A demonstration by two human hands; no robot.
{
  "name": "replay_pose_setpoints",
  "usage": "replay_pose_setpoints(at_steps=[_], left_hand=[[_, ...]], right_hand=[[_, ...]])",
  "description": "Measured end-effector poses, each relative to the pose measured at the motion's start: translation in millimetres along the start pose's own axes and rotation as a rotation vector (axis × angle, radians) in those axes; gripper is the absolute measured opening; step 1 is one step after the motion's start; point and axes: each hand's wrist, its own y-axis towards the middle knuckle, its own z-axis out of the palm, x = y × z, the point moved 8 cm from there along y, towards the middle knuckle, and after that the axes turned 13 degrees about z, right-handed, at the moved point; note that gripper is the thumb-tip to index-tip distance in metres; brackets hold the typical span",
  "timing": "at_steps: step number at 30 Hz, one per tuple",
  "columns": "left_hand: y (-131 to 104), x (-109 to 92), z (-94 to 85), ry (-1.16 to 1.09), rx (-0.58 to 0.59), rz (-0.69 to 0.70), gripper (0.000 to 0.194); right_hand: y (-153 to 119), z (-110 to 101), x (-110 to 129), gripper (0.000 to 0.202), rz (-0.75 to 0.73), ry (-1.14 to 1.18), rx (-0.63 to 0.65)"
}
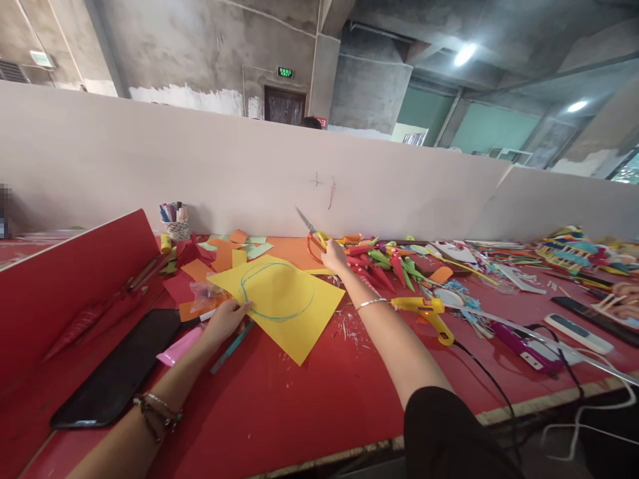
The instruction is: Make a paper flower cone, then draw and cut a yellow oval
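A sheet of yellow paper (284, 332) with a circle drawn on it in blue-green lies tilted over the red table. My left hand (227, 322) pinches its left edge, thumb on top. Farther off, my right hand (334, 257) is closed on the orange and yellow handles of a pair of scissors (313, 229). Their blades point up and left, apart from the paper, toward the white partition. Beside my left hand lie a teal strip (232, 348) and a pink packet (180, 346).
A black phone (117, 372) lies at the left, near a red panel (74, 279). Paper scraps (227, 256) and a pen cup (176, 226) are behind. At the right are a yellow glue gun (424, 309) with a cord, a purple power strip (526, 349) and red and green paper pieces (382, 263).
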Motion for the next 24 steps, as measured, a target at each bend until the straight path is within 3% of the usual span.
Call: replay_pose_setpoints(at_steps=[5,9,13,17,20,24], left_hand=[[0,-7,-3.2,-0.036,-0.082,0.114,0.032],[-3,-11,-2.4,-0.190,-0.151,0.150,0.022],[-6,-17,-5.8,-0.378,-0.238,0.156,0.017],[-6,-29,-15.5,-0.542,-0.370,0.193,0.009],[-2,-46,-20.4,-0.641,-0.443,0.257,0.007],[3,-76,-28.4,-0.745,-0.550,0.379,0.007]], right_hand=[[-32,-35,-8,0.022,-0.040,0.339,-0.023],[-83,-46,-13,0.019,-0.093,0.568,0.085],[-130,-38,-15,0.030,-0.136,0.687,0.273],[-160,-18,-5,0.033,-0.255,0.912,0.602],[-174,-10,0,0.035,-0.347,0.911,0.701],[-188,-6,1,0.036,-0.443,0.852,0.742]])
